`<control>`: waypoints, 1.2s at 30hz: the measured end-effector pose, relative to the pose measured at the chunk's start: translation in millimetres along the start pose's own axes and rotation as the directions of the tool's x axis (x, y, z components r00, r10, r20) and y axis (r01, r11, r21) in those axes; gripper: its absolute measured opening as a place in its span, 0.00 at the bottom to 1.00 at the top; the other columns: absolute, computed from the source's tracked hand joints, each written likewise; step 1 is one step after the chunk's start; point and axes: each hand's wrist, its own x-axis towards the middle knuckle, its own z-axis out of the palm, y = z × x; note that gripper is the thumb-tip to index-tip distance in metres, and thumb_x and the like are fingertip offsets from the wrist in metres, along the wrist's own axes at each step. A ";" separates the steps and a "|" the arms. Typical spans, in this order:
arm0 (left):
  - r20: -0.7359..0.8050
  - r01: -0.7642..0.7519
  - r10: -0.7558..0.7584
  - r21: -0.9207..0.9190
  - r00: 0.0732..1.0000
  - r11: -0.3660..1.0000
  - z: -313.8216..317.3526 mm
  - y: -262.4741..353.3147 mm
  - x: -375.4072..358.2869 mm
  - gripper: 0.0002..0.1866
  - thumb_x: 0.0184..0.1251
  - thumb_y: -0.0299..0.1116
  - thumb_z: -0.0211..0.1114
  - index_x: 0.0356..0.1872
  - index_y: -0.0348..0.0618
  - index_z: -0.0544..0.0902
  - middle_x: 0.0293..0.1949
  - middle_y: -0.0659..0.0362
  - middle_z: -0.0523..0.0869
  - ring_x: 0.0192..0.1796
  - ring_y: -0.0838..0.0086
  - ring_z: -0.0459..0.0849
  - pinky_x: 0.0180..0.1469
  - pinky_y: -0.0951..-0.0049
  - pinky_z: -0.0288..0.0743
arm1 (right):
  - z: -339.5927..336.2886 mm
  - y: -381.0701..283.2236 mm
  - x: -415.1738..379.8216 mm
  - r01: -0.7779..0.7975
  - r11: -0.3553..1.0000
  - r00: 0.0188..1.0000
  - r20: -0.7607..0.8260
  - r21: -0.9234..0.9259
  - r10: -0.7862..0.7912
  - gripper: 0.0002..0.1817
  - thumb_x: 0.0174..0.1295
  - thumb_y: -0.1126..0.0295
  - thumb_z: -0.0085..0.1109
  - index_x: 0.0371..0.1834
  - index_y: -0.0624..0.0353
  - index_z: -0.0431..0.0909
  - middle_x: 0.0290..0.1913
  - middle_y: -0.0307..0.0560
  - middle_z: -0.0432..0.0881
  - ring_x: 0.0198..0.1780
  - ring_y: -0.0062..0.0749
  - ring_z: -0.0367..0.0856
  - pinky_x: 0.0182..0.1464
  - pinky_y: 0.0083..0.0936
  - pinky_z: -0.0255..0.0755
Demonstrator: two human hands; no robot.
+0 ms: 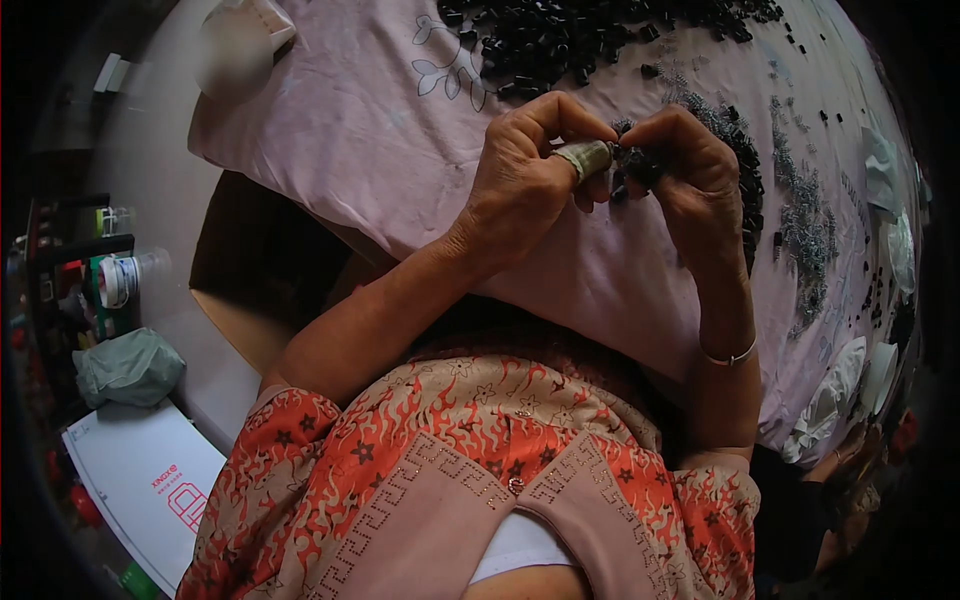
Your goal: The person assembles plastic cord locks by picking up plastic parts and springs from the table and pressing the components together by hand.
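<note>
My left hand [530, 165], with a pale green wrap [584, 158] on one finger, is closed with thumb and fingertip pinched together. My right hand [690, 165] meets it fingertip to fingertip, closed around small black pieces [642, 168]. What exactly the left fingertips grip is too small to make out. Just behind both hands lies a large pile of black pieces [560, 40] on the pink cloth [400, 150]. Another heap of black pieces [748, 170] is beside my right hand, with small silvery metal parts [805, 225] scattered farther right.
An open cardboard box [235, 325] stands below the cloth's left edge. A white printed box [150, 480] and a grey-green bag [130, 367] are at lower left. Crumpled clear plastic [830, 400] lies at the right edge. Part of another person [850, 490] shows at lower right.
</note>
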 end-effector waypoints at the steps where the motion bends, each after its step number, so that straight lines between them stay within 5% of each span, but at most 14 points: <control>1: -0.002 -0.014 0.014 0.072 1.000 0.997 0.1 0.3 -1.1 0.05 0.65 0.20 0.54 0.38 0.37 0.77 0.31 0.59 0.81 0.28 0.82 0.78 0.32 0.83 0.73 | 0.6 0.6 0.0 0.018 0.999 1.000 -0.008 -0.049 -0.018 0.09 0.57 0.88 0.49 0.35 0.63 0.76 0.30 0.38 0.80 0.30 0.15 0.75 0.32 0.13 0.71; 17: -0.047 -0.121 0.133 0.203 0.990 0.972 10.9 -3.2 -3.9 0.08 0.62 0.15 0.49 0.36 0.36 0.76 0.27 0.58 0.81 0.26 0.80 0.79 0.27 0.81 0.75 | 4.6 -0.2 -1.8 -0.023 0.997 0.999 -0.041 -0.074 0.020 0.07 0.56 0.86 0.51 0.32 0.63 0.76 0.27 0.37 0.79 0.29 0.14 0.75 0.31 0.12 0.70; 23: 0.009 -0.020 0.019 0.159 1.000 0.987 3.0 -0.4 4.3 0.10 0.59 0.14 0.49 0.35 0.36 0.77 0.28 0.57 0.82 0.27 0.80 0.80 0.29 0.81 0.76 | -8.8 -0.3 1.2 -0.157 0.985 0.988 0.016 0.071 0.156 0.08 0.56 0.80 0.57 0.37 0.61 0.72 0.28 0.34 0.74 0.28 0.12 0.71 0.31 0.11 0.68; 29: 0.085 0.044 -0.059 0.170 0.995 0.984 -0.8 -0.5 0.9 0.14 0.54 0.12 0.45 0.34 0.36 0.78 0.28 0.59 0.82 0.27 0.80 0.80 0.30 0.81 0.76 | -10.4 2.0 0.6 -0.114 0.992 0.987 0.110 -0.060 0.120 0.11 0.54 0.81 0.56 0.39 0.60 0.69 0.29 0.34 0.72 0.30 0.13 0.69 0.32 0.12 0.66; 32: 0.098 -0.056 0.032 0.260 0.995 0.964 1.2 -5.8 0.4 0.14 0.54 0.12 0.45 0.33 0.37 0.78 0.27 0.60 0.81 0.27 0.80 0.80 0.30 0.81 0.75 | -6.9 1.9 0.5 -0.092 0.988 0.993 0.059 -0.121 0.100 0.10 0.52 0.85 0.51 0.36 0.60 0.70 0.29 0.34 0.72 0.30 0.14 0.69 0.33 0.13 0.66; 35: 0.084 -0.096 0.071 0.357 0.994 0.929 0.7 -6.8 1.9 0.13 0.55 0.12 0.45 0.35 0.36 0.76 0.29 0.59 0.81 0.27 0.80 0.81 0.29 0.82 0.76 | -3.9 7.6 0.4 0.094 0.933 0.995 0.054 -0.348 -0.080 0.11 0.51 0.88 0.45 0.34 0.62 0.71 0.29 0.35 0.73 0.29 0.15 0.70 0.33 0.14 0.67; 36: 0.053 -0.046 0.035 0.230 0.998 0.972 0.2 -5.7 1.8 0.12 0.56 0.13 0.47 0.36 0.36 0.75 0.30 0.57 0.81 0.27 0.79 0.81 0.29 0.81 0.76 | 1.4 6.8 -0.3 0.116 0.927 0.993 0.020 -0.357 -0.116 0.13 0.51 0.89 0.43 0.35 0.62 0.73 0.29 0.36 0.74 0.29 0.16 0.71 0.33 0.14 0.67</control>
